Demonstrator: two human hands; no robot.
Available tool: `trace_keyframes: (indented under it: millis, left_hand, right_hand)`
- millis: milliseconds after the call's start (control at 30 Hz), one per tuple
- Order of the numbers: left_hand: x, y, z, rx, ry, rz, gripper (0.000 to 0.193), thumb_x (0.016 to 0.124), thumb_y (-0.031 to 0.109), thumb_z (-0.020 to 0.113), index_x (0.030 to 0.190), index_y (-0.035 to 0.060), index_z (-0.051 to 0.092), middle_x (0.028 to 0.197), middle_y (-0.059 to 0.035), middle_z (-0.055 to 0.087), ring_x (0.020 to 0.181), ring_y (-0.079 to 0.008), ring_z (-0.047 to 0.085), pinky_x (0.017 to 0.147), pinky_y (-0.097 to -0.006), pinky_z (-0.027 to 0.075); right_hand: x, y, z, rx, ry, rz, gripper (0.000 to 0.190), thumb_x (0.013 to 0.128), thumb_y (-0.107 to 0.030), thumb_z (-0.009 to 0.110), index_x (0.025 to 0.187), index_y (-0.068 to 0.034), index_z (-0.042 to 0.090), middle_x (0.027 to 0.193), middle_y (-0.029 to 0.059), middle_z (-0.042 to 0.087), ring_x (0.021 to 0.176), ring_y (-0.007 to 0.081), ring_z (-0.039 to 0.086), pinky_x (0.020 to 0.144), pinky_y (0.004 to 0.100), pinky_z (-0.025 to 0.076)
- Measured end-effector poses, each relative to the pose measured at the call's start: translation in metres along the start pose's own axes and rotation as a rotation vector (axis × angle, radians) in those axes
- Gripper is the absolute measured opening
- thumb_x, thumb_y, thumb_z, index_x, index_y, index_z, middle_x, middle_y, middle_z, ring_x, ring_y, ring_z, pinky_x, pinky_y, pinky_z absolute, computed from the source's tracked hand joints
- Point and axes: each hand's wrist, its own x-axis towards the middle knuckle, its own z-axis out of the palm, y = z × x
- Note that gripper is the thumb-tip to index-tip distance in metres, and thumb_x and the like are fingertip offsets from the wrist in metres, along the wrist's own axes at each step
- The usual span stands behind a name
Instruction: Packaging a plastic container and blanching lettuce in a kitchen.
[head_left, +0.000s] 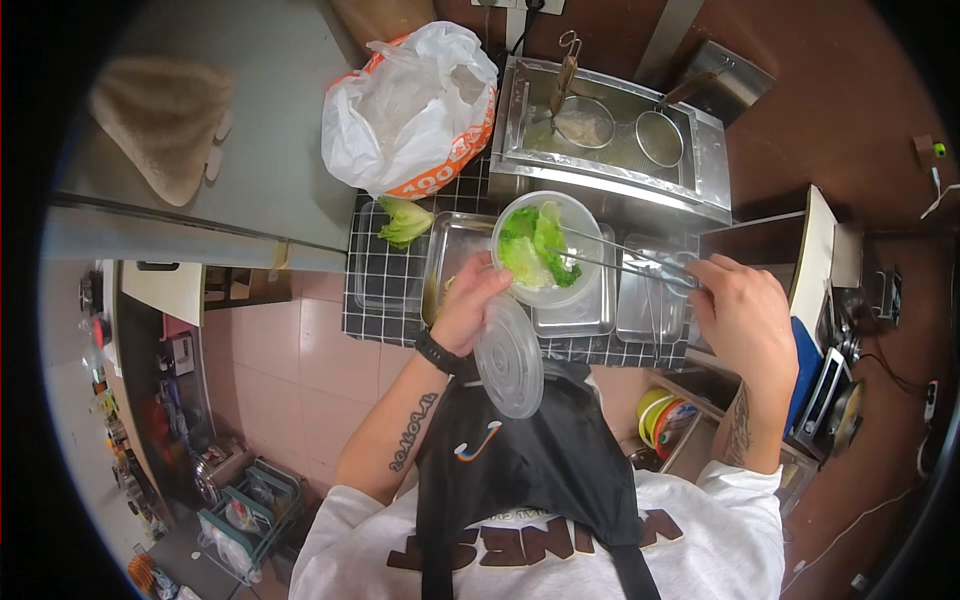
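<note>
My left hand (466, 301) grips the rim of a round plastic bowl (591, 289) with its thumb over the edge. A translucent plastic lid (510, 360) hangs below the same hand, in front of my apron. Green lettuce leaves (534, 247) lie inside the bowl. From the right, my right hand (742, 307) grips metal tongs (622, 264), whose tips reach into the bowl and touch the leaves. Under the bowl stand metal trays (577, 324), partly hidden by it. More lettuce (405, 223) sits in a clear container (367, 277) at the left.
A two-strainer boiler (611, 187) stands behind the bowl; one wire strainer (585, 121) holds pale food in the liquid, another (660, 139) hangs beside it. A white plastic bag (409, 112) is at the back left. A clear tray (649, 319) lies right on the checked cloth (382, 326).
</note>
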Motion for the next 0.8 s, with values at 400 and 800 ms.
trace_keyframes:
  millis: [400, 800]
  left_hand:
    - [-0.015, -0.001, -0.030, 0.005, 0.214, 0.037, 0.043, 0.094, 0.013, 0.063, 0.131, 0.0009, 0.046, 0.123, -0.0115, 0.060, 0.113, -0.0194, 0.059, 0.097, -0.0340, 0.048]
    - [-0.041, -0.021, -0.039, 0.015, 0.461, 0.114, 0.043, 0.097, 0.023, 0.060, 0.135, 0.0068, 0.047, 0.106, -0.0023, 0.061, 0.065, -0.0039, 0.047, 0.052, -0.0185, 0.036]
  right_hand:
    - [0.084, 0.082, 0.045, -0.092, 0.197, 0.108, 0.016, 0.082, -0.009, 0.061, 0.093, -0.005, 0.072, 0.086, 0.0161, 0.070, 0.085, 0.0345, 0.067, 0.079, 0.0439, 0.052]
    - [0.274, 0.053, 0.122, -0.438, -0.211, -0.071, 0.019, 0.088, -0.016, 0.062, 0.100, -0.012, 0.076, 0.107, 0.0058, 0.074, 0.102, 0.0240, 0.071, 0.078, 0.0359, 0.058]
